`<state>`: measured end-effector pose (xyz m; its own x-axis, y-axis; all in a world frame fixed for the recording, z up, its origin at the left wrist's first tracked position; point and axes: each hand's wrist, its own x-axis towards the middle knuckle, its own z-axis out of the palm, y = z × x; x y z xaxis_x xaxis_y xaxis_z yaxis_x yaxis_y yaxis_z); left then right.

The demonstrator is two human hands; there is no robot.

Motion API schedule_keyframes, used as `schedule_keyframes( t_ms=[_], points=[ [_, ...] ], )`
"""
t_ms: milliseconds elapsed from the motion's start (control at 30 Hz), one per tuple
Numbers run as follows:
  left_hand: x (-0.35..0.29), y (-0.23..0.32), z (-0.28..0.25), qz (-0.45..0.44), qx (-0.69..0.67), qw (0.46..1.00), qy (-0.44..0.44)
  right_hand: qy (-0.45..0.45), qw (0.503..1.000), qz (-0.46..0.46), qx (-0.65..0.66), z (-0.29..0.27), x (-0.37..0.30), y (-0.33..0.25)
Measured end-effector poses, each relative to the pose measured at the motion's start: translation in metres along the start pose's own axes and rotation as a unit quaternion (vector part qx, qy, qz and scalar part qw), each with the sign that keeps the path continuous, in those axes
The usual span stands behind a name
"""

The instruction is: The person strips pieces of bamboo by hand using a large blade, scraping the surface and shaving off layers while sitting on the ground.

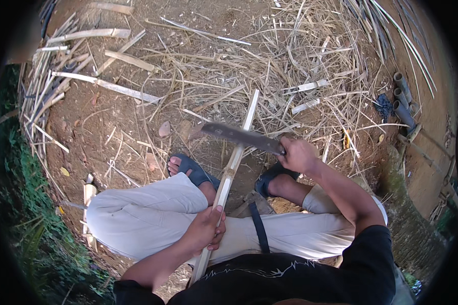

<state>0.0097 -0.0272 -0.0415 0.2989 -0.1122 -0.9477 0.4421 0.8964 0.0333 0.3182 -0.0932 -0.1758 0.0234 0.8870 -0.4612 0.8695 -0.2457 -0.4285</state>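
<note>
Across the brown dirt [76, 114], straw-coloured shavings [269, 71] lie in a wide, tangled litter, thickest ahead of the person seated low in pale trousers [142, 218]. Beyond the left knee I can see a heap of split lengths [48, 104], though I cannot tell whether those are finished pieces or stock waiting.

Between the knees, one long bamboo strip [222, 195] slants up and away from the black shirt [300, 284], its far tip over the shavings. A dark machete [234, 134] crosses its upper half; whether the edge bites or merely passes over, I can't make out.

The right hand [298, 155] is clamped on the machete's handle, the left hand [207, 230] wrapped around the strip's lower part. I'd judge this piece partway along: already split narrow and pale-faced, yet its small knobbly joint [229, 173] remains, perhaps left to be trimmed.
</note>
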Motion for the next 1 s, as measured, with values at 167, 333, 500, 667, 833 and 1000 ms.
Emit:
schedule_keyframes(
  t_ms=[167,333,500,667,833,1000],
  points=[
    [0.000,0.001,0.001,-0.013,-0.003,1.000,0.001,0.008,0.996,0.083,-0.033,0.018,0.031,0.041],
    [0.001,0.003,0.001,-0.034,-0.010,0.999,0.005,0.040,0.998,-0.008,-0.038,0.018,0.029,0.034],
    [0.003,0.004,-0.002,-0.025,0.001,1.000,0.000,0.035,0.993,0.098,-0.046,0.022,0.056,0.058],
    [0.003,-0.001,0.000,-0.024,0.002,1.000,0.012,0.050,0.994,-0.029,-0.091,0.010,0.046,0.033],
    [0.003,0.007,-0.001,-0.022,0.007,1.000,0.001,0.084,0.990,0.098,-0.061,0.031,0.075,0.088],
    [0.006,-0.002,0.000,-0.012,0.004,1.000,0.017,0.037,0.990,0.032,-0.130,0.024,0.054,0.066]
  ],
)
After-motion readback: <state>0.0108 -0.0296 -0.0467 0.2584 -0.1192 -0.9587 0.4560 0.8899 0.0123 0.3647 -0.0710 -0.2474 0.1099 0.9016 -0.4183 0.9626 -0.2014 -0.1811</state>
